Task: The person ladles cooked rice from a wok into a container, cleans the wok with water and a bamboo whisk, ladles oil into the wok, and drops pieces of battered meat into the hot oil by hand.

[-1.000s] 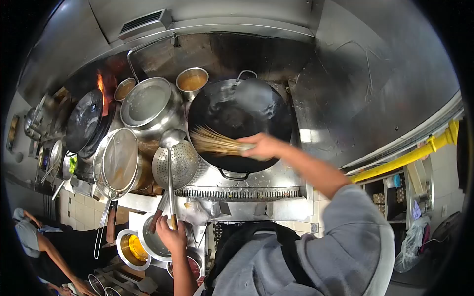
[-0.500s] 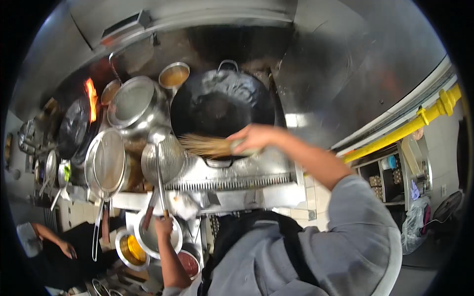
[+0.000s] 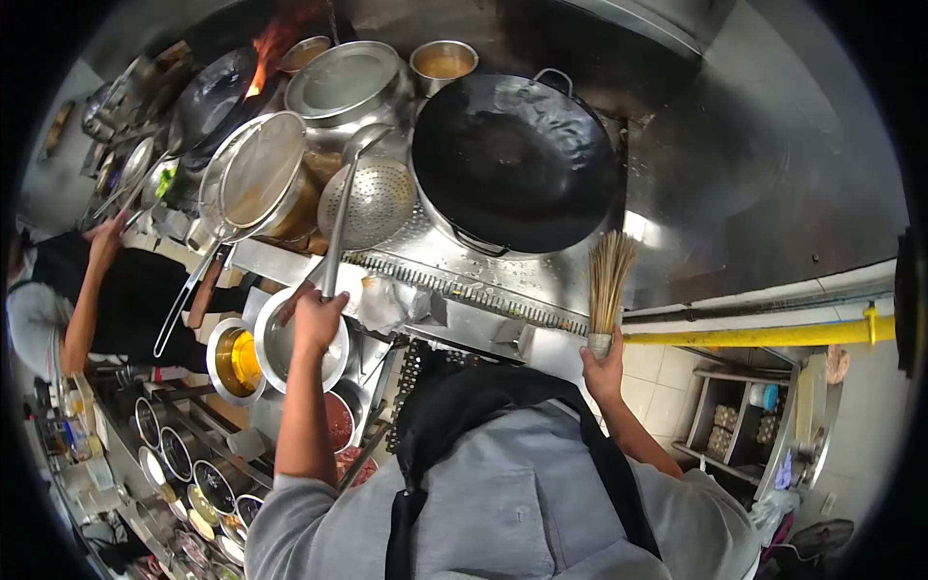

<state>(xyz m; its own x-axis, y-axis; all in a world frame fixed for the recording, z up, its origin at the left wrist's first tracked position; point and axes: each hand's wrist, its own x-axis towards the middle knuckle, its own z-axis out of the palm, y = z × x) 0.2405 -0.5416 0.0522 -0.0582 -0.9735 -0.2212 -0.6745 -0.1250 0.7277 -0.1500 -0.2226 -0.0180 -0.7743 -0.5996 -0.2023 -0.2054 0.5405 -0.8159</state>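
My left hand [image 3: 317,319] is closed around the handle of a long ladle [image 3: 334,237], whose bowl lies over the rim of a perforated skimmer [image 3: 372,201]. My right hand [image 3: 603,369] grips the base of a bamboo wok brush [image 3: 609,285], bristles pointing up and away from me. The brush is to the right of a large black wok [image 3: 517,179], apart from it. The wok's inside looks dark and shiny, with nothing lying in it. Below my left hand sits a metal bowl [image 3: 333,362].
Left of the wok stand a lidded pot [image 3: 348,82], a mesh strainer [image 3: 261,184] and a small pot of brownish liquid [image 3: 445,64]. Flames [image 3: 266,58] rise beside another wok [image 3: 211,97]. A co-worker [image 3: 106,280] stands at left. A yellow pipe [image 3: 754,333] runs along the right.
My right hand has carried the brush from the wok's near rim out to its right, turning the bristles upward. My left hand stays on the ladle. The camera view has turned.
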